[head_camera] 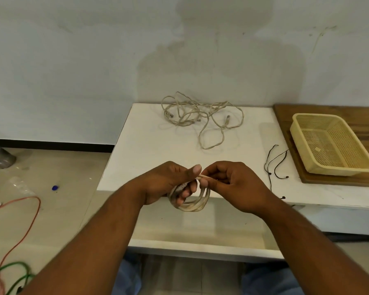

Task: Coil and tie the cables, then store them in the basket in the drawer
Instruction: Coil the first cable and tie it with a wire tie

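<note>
Beige cable wound into a small coil (197, 204) hangs from the left hand (168, 184), whose fingers curl through the loops with the thumb pressed on top. The right hand (232, 184) pinches the cable's free end between thumb and fingertips. Both are at the near edge of the white table (149, 150).

The thin black tie cords (275, 162) lie well to the right, so one hand will probably have to let go to fetch one. If it does, the stiff loops could spring apart. The tangled pale loose cables (200, 118) at the far side wait uncoiled, and the yellow perforated plastic basket (337, 172) sits on a brown wooden board (366, 124) at the right. No writing or brand is readable.
</note>
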